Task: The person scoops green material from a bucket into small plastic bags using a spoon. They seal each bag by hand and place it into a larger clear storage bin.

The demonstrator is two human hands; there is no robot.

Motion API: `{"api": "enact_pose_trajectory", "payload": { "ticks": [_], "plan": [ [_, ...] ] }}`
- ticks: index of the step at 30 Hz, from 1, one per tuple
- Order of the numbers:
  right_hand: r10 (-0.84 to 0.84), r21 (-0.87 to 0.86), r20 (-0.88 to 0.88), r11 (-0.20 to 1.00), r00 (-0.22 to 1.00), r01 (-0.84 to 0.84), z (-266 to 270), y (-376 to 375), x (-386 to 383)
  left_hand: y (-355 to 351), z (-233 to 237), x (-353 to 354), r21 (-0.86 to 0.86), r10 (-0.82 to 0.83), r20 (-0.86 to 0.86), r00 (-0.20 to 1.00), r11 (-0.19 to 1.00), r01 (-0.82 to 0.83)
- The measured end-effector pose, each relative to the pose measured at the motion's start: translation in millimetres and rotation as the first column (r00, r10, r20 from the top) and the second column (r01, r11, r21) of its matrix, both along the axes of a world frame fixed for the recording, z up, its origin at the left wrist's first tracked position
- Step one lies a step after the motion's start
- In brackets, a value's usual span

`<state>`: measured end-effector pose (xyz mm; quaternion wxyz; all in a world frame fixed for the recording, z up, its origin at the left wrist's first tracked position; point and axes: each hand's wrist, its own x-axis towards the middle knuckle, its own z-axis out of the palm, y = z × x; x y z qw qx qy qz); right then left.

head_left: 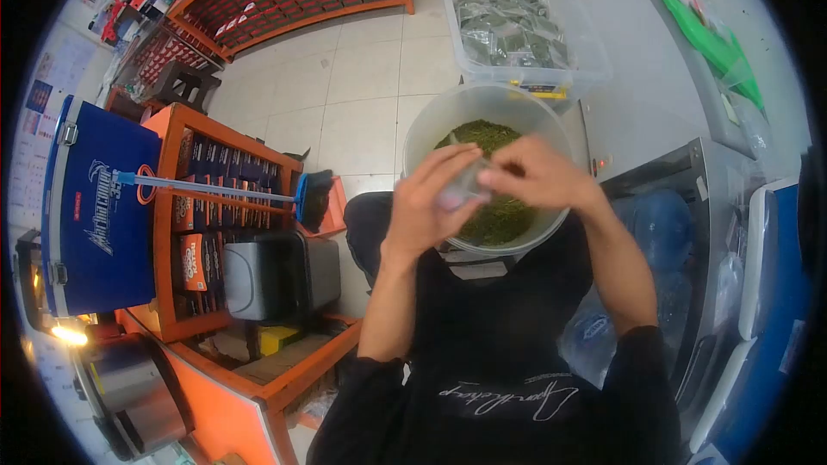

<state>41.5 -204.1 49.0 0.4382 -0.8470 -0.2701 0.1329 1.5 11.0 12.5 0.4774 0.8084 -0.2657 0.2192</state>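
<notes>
Both hands are raised over a translucent round tub that holds a green, finely cut leafy material. My left hand is closed around a small clear plastic bag. From the other side my right hand, slightly blurred, has its fingers pinched together at the bag's edge. What the bag contains is hard to make out behind the fingers. Beyond the tub stands a clear plastic storage box, with many small sealed bags of green material inside.
To the left are an orange shelf of boxed goods, a blue cooler box, a broom and a grey bin. Large water bottles and a white cabinet stand close on the right. Tiled floor lies ahead.
</notes>
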Motion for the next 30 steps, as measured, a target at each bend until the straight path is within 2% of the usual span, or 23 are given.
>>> {"api": "enact_pose_trajectory", "payload": {
  "ticks": [1, 3, 4, 5, 6, 7, 9, 10, 11, 13, 14, 15, 17, 21, 22, 23, 24, 26, 27, 29, 30],
  "plan": [
    [0.031, 0.131, -0.135, 0.991, 0.990, -0.013, -2, -1, 11, 8, -2, 3, 0.002, 0.017, 0.024, 1.000, 1.000, -0.017],
    [0.015, 0.084, -0.163, 0.996, 0.987, -0.001, -33, -6, 25, 23, 1, 0, -0.040, 0.083, 0.008, 0.997, 0.996, -0.083],
    [0.096, -0.148, 0.063, 0.985, 0.993, -0.086, -65, -3, 21, 29, 3, -2, -0.076, 0.148, -0.007, 0.989, 0.986, -0.148],
    [0.223, -0.383, 0.260, 0.917, 0.939, -0.111, -82, 0, 15, 32, 2, -4, -0.074, 0.149, -0.008, 0.989, 0.986, -0.150],
    [0.296, -0.525, 0.143, 0.831, 0.944, -0.181, -81, 8, -1, 36, -1, -6, -0.148, 0.158, -0.054, 0.986, 0.975, -0.165],
    [0.299, -0.525, 0.137, 0.830, 0.944, -0.187, -83, 15, -5, 38, -5, -9, -0.222, 0.165, -0.105, 0.981, 0.957, -0.185],
    [0.498, -0.722, 0.149, 0.645, 0.854, -0.250, -94, 26, -7, 45, -11, -14, -0.249, 0.169, -0.146, 0.975, 0.947, -0.202],
    [0.445, -0.648, 0.292, 0.743, 0.847, -0.167, -103, 24, -7, 48, -14, -17, -0.271, 0.168, -0.185, 0.968, 0.938, -0.215],
    [0.450, -0.645, 0.282, 0.742, 0.847, -0.179, -109, 20, -5, 50, -16, -20, -0.268, 0.174, -0.196, 0.965, 0.937, -0.224],
    [0.199, -0.446, 0.480, 0.894, 0.854, 0.042, -97, 18, -1, 53, -18, -22, -0.341, 0.168, -0.262, 0.950, 0.905, -0.254],
    [0.100, -0.405, 0.446, 0.909, 0.889, 0.101, -91, 17, -2, 54, -19, -20, -0.340, 0.170, -0.266, 0.949, 0.905, -0.258],
    [0.100, -0.406, 0.442, 0.908, 0.892, 0.099, -95, 18, -5, 54, -19, -17, -0.310, 0.180, -0.206, 0.962, 0.920, -0.239],
    [0.028, -0.216, 0.272, 0.976, 0.962, 0.032, -107, 18, -13, 50, -18, -16, -0.278, 0.180, -0.151, 0.972, 0.936, -0.217],
    [0.066, -0.098, 0.158, 0.994, 0.985, -0.050, -85, 23, -35, 44, -17, -17, -0.280, 0.168, -0.179, 0.969, 0.936, -0.213],
    [-0.093, -0.024, -0.060, 0.995, 0.994, 0.092, -79, 21, -36, 44, -18, -18, -0.276, 0.162, -0.191, 0.968, 0.938, -0.211],
    [-0.231, 0.018, -0.283, 0.969, 0.931, 0.246, -77, 18, -37, 44, -19, -19, -0.274, 0.162, -0.191, 0.968, 0.938, -0.211],
    [-0.232, 0.021, -0.283, 0.969, 0.931, 0.248, -82, 14, -35, 43, -19, -20, -0.280, 0.164, -0.220, 0.962, 0.934, -0.223],
    [-0.248, 0.192, -0.518, 0.899, 0.818, 0.394, -97, 1, -29, 39, -15, -18, -0.288, 0.157, -0.243, 0.957, 0.930, -0.226],
    [-0.253, 0.194, -0.514, 0.897, 0.820, 0.398, -97, -4, -28, 35, -10, -18, -0.285, 0.161, -0.256, 0.953, 0.930, -0.233],
    [-0.242, 0.300, -0.664, 0.780, 0.708, 0.549, -95, -13, -23, 31, -6, -16, -0.288, 0.161, -0.259, 0.952, 0.928, -0.235],
    [-0.245, 0.304, -0.656, 0.780, 0.714, 0.547, -93, -19, -20, 29, -7, -15, -0.261, 0.154, -0.250, 0.956, 0.940, -0.220]
  ]
}}
